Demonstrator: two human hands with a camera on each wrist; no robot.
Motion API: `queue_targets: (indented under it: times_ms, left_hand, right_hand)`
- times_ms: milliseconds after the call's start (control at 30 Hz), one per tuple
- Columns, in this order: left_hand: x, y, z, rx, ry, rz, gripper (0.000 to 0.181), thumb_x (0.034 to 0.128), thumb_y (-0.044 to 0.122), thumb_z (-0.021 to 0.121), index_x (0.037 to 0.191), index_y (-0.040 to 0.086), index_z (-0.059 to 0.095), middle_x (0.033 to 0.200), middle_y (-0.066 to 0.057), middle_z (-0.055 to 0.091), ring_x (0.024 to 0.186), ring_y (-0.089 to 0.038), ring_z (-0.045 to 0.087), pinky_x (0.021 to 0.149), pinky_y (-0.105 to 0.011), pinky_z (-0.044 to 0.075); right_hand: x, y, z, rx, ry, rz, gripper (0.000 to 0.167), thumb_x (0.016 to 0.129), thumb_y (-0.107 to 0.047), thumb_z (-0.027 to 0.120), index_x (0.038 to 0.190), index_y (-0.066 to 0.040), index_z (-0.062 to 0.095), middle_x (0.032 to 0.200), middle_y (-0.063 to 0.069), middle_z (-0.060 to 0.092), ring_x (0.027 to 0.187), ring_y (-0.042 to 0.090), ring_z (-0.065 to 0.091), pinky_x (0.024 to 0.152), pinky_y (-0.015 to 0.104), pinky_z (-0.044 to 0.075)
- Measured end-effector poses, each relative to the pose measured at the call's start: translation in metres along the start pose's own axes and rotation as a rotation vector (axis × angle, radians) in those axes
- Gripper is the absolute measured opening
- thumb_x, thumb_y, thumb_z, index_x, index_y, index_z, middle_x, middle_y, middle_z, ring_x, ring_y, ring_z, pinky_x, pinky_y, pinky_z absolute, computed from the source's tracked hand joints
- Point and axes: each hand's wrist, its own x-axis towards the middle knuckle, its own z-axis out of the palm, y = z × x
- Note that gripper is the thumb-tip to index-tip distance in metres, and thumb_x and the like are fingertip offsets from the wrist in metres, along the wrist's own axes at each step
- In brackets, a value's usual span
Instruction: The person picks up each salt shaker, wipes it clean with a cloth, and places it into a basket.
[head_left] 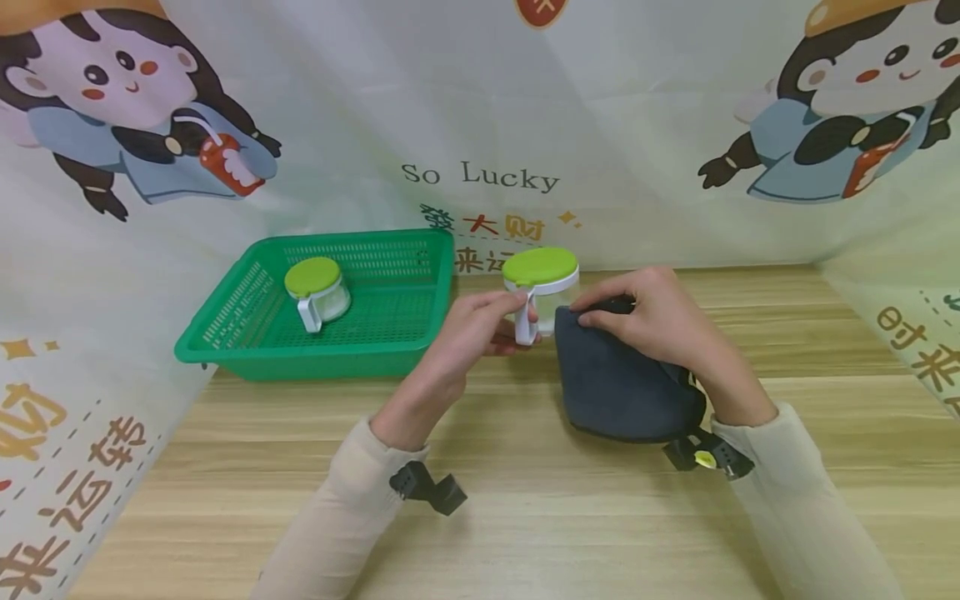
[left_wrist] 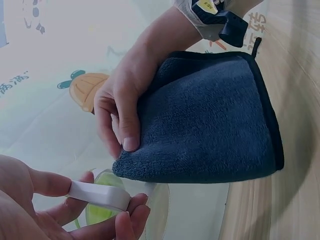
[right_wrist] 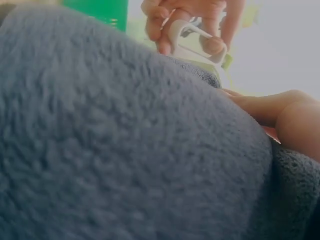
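In the head view my left hand (head_left: 483, 321) grips the white handle of a clear seasoning jar (head_left: 551, 296) with a green lid. The left wrist view shows the white handle (left_wrist: 100, 194) between thumb and fingers. My right hand (head_left: 656, 317) pinches the upper corner of a dark grey-blue cloth (head_left: 626, 383), which hangs down beside the jar's right side. The cloth (right_wrist: 125, 135) fills most of the right wrist view. It covers part of the jar's body, so whether it presses on the glass is hard to tell.
At the left stands a green plastic basket (head_left: 337, 360) with a second green-lidded jar (head_left: 318, 292) inside. A wooden table (head_left: 540, 517) lies underneath. Behind it hangs a printed white curtain (head_left: 480, 100).
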Motion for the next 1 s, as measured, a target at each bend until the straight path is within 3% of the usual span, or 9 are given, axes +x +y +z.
queue_targets:
  times_ms: [167,500,833,1000]
  left_hand:
    - [-0.0001,-0.0003,-0.0006,0.003,0.004,-0.002,0.034,0.106,0.038,0.055,0.094,0.011,0.071,0.093,-0.01,0.078,0.084,-0.018,0.074,0.072,-0.026,0.055]
    - [0.0011,-0.0014,-0.0003,0.0,-0.004,-0.003,0.034,0.1057,0.039,0.055,0.092,0.011,0.07,0.092,-0.011,0.078,0.087,-0.024,0.074,0.07,-0.026,0.054]
    - [0.0006,0.0,-0.0004,0.002,0.006,-0.001,0.034,0.1056,0.038,0.056,0.093,0.011,0.071,0.092,-0.01,0.078,0.086,-0.021,0.074,0.07,-0.026,0.054]
    - [0.0005,-0.0007,-0.0001,-0.009,0.002,0.005,0.034,0.1058,0.037,0.055,0.091,0.011,0.07,0.094,-0.014,0.077,0.09,-0.028,0.074,0.069,-0.025,0.054]
  right_hand:
    - [0.001,0.0014,0.0001,-0.014,-0.025,-0.016,0.016,0.088,-0.012,0.081,0.101,-0.019,0.084,0.099,0.001,0.081,0.097,0.019,0.075,0.082,0.037,0.054]
    - [-0.0007,0.0006,-0.0017,-0.008,0.072,-0.02,0.014,0.09,-0.014,0.08,0.104,-0.017,0.084,0.1,0.005,0.081,0.098,0.023,0.076,0.082,0.037,0.057]
    - [0.0012,0.0022,0.0003,-0.028,-0.008,-0.016,0.015,0.088,-0.012,0.082,0.101,-0.018,0.084,0.098,0.002,0.081,0.098,0.021,0.075,0.084,0.04,0.055]
    - [0.0004,0.0012,-0.0003,-0.008,0.051,0.0,0.015,0.09,-0.014,0.08,0.104,-0.018,0.084,0.101,0.005,0.081,0.101,0.023,0.076,0.083,0.034,0.056]
